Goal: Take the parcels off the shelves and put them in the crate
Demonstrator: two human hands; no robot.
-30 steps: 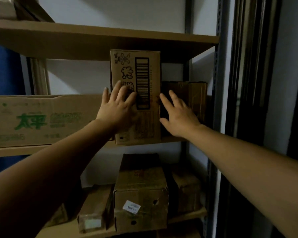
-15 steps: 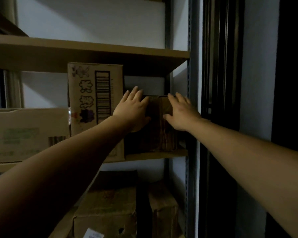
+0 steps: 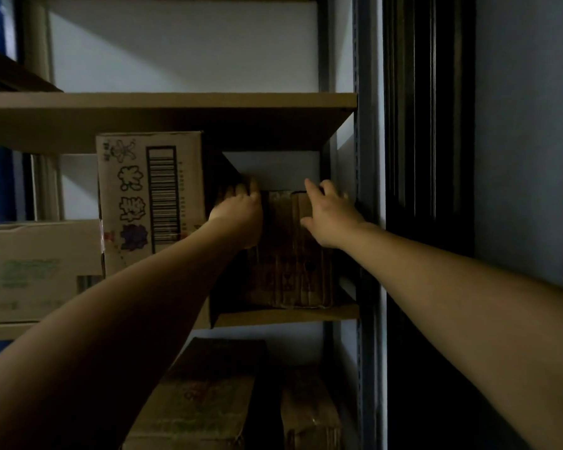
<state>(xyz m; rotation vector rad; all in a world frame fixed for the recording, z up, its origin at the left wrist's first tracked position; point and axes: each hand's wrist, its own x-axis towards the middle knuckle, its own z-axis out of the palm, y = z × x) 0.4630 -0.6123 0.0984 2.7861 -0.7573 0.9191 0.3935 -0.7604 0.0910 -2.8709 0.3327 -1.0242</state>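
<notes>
A dark brown parcel (image 3: 290, 254) stands on the middle shelf (image 3: 286, 315), hard against the rack's right post. My left hand (image 3: 238, 212) is on its upper left corner, with the fingers hooked over the top edge. At the upper right corner, my right hand (image 3: 329, 212) has its fingers bent over the top edge and its thumb on the front face. A tall barcode parcel (image 3: 150, 196) stands just left of it, touching my left forearm. No crate is in view.
A wide carton with green print (image 3: 36, 271) sits further left on the same shelf. Two more parcels (image 3: 202, 401) (image 3: 309, 417) lie on the shelf below. The shelf above (image 3: 176, 105) hangs close over the boxes. A blue metal post (image 3: 366, 222) and a dark panel bound the right side.
Both hands left the tall barcode parcel and moved right onto the dark brown parcel. They have since slid up to its top corners. The view has shifted right.
</notes>
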